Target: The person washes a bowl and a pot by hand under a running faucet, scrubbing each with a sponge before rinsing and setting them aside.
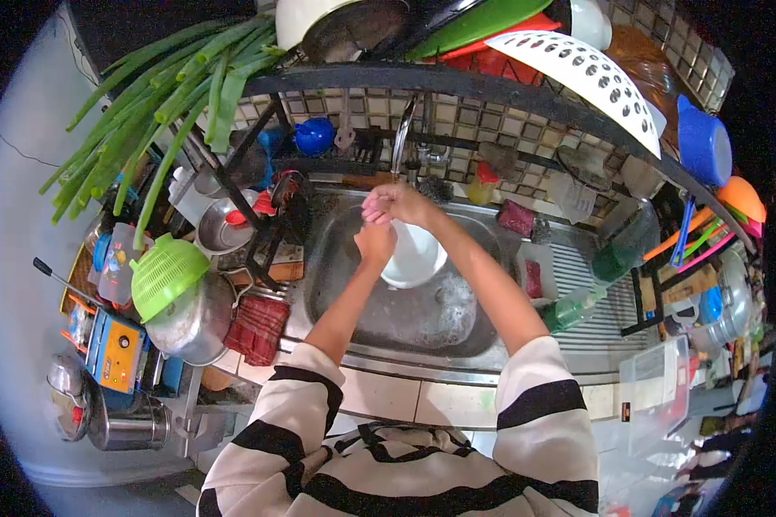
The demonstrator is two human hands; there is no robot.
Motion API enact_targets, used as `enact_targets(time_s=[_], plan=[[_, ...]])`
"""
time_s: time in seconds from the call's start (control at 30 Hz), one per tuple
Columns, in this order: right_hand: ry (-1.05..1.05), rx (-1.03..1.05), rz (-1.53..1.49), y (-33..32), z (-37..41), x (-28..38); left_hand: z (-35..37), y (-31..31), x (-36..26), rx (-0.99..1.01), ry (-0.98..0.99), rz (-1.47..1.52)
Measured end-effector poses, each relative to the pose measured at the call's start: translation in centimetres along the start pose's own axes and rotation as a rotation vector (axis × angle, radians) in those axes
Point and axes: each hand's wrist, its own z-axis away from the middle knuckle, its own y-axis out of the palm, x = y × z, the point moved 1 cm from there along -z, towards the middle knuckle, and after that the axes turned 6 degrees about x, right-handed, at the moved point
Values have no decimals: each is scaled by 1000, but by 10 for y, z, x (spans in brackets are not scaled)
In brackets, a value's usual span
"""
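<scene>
Under the running faucet (403, 138), my two hands are pressed together above the sink (345, 306). My right hand (401, 203) is bent over the top of my left hand (376, 241), its fingers curled around it. The left hand's fingers are mostly covered by the right. Directly below and slightly right of them is a white bowl (416, 260) in the basin, partly hidden by my right forearm. Soap suds (453, 310) lie on the wet basin floor to the bowl's right.
A black rack (483, 82) spans above the sink, carrying green onions (177, 82) and a white colander (591, 82). To the left stand a metal pot (194, 323), a green strainer (169, 274) and a red cloth (257, 329). Green bottles (575, 308) lie on the right drainboard.
</scene>
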Motion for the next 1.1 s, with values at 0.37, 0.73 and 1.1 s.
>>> enact_targets(time_s=[0.37, 0.73, 1.1], plan=[[33, -231, -151, -2, 6, -2, -17, 22, 23, -311, -3, 616], [460, -231, 173, -8, 9, 2, 9, -26, 7, -330, 42, 301], [292, -173, 885, 9, -22, -4, 0, 22, 54, 1, -443, 1506]])
